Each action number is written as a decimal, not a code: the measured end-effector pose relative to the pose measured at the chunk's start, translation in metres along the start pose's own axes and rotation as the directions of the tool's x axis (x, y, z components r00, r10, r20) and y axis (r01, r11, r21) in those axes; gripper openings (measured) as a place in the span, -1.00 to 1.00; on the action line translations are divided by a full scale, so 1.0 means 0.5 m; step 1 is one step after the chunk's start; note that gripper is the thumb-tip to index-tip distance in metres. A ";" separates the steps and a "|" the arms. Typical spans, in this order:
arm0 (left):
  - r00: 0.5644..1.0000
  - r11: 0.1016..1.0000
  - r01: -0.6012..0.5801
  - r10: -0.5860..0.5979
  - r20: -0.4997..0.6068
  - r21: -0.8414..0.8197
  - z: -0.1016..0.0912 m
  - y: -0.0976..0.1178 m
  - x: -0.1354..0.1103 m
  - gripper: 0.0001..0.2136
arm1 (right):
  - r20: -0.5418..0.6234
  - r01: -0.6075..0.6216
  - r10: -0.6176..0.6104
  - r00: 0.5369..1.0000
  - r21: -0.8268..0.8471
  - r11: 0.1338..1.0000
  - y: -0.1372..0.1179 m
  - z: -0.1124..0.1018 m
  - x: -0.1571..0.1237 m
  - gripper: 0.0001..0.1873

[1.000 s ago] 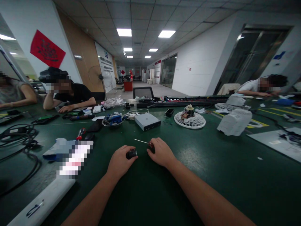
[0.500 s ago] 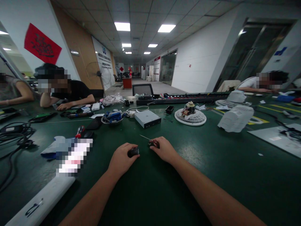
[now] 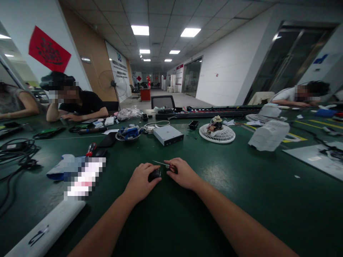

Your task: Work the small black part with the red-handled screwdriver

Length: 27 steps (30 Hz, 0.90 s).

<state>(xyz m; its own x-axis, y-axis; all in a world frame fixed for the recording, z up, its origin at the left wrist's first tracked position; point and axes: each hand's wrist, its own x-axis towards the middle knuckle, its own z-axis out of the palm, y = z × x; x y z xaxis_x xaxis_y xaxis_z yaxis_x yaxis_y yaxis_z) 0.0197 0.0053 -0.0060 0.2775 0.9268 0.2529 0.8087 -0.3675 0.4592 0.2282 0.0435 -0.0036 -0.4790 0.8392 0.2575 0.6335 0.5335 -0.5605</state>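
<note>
My left hand (image 3: 140,181) is closed around a small, dark, rounded object (image 3: 155,174), whose kind I cannot make out. Opposite it, my right hand (image 3: 184,173) grips a screwdriver (image 3: 171,167) by its red and dark handle. The thin metal shaft points left and passes above the dark object, close to my left fingers. Whether the tip touches anything is too small to tell. Beyond both hands lies a silver disc drive (image 3: 168,135) with a black front, flat on the green table (image 3: 171,221).
Behind are a bowl of blue items (image 3: 128,132), a small black tray (image 3: 193,124) and a white fan grille (image 3: 217,133). A white plastic housing (image 3: 269,135) stands right. A red-handled screwdriver (image 3: 91,149), a glove (image 3: 63,167) and cables (image 3: 20,151) lie left. Other people sit around the table.
My right hand has moved slightly left and down with the screwdriver, bringing its shaft nearer to the dark object. My left hand has shifted slightly right.
</note>
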 end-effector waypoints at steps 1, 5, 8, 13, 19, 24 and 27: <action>1.000 1.000 0.000 0.000 0.000 0.010 0.000 0.002 0.000 -0.62 | 0.010 -0.003 0.003 1.000 -0.014 1.000 -0.002 0.001 0.000 -0.63; 1.000 0.999 0.002 -0.002 -0.003 0.045 0.001 0.002 -0.002 -0.61 | 0.018 -0.010 0.011 1.000 -0.060 0.998 -0.007 -0.002 -0.002 -0.71; 1.000 0.998 -0.005 0.005 -0.009 0.057 0.005 -0.004 -0.003 -0.59 | 0.014 -0.063 0.065 0.998 -0.126 0.990 -0.010 -0.010 -0.003 -0.83; 1.000 0.998 -0.008 0.009 -0.012 0.065 0.009 -0.011 -0.003 -0.56 | -0.190 -0.355 0.314 0.930 -0.250 0.901 -0.015 -0.036 -0.002 -0.50; 1.000 0.998 -0.003 0.002 0.006 0.070 0.008 -0.010 -0.003 -0.56 | -0.331 -0.457 0.378 0.865 -0.206 0.865 0.003 -0.073 -0.011 -0.52; 1.000 0.997 0.006 -0.007 0.009 0.073 0.005 -0.006 -0.004 -0.54 | -0.258 -0.263 0.231 0.938 -0.098 0.960 0.018 -0.069 -0.013 -0.84; 1.000 0.997 -0.005 0.005 0.001 0.077 0.004 -0.003 -0.004 -0.55 | -0.140 -0.147 0.139 0.980 -0.050 0.988 0.013 -0.053 -0.012 -0.86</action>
<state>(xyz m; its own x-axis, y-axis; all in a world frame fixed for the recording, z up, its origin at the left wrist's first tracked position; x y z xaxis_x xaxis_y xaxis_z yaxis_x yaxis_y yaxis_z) 0.0190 0.0043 -0.0090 0.2824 0.9250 0.2543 0.8446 -0.3655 0.3912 0.2516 0.0448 0.0121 -0.2967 0.9117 0.2843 0.7266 0.4087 -0.5522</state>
